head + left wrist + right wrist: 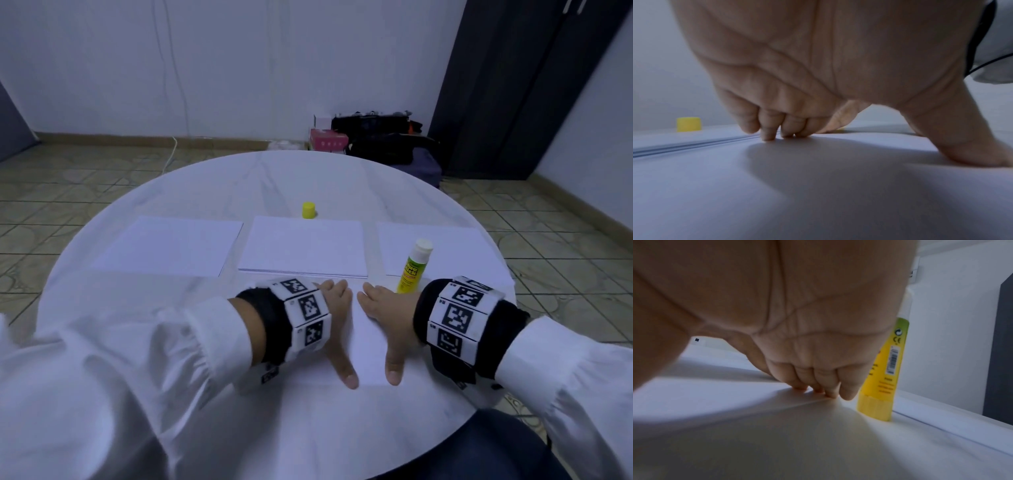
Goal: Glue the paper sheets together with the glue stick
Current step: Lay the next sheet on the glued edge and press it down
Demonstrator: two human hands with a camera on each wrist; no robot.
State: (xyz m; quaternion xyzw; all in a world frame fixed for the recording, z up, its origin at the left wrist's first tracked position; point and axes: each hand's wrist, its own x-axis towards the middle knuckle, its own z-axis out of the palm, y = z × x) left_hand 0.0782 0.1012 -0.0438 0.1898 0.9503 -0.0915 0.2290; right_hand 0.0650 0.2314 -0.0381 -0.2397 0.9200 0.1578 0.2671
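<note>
Both hands spread, fingertips and thumbs pressing near sheet (363,346) flat: left hand (337,318), right hand (387,318), grasping nothing. Press outward evenly, edges aligned. Glue stick (412,267) upright, uncapped, right.

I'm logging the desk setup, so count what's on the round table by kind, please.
Paper lots: 4, namely the left sheet, the middle stack, the right sheet and the near sheet under the left hand and right hand.
Glue stick, uncapped: 1
Yellow cap: 1
Total: 6
</note>
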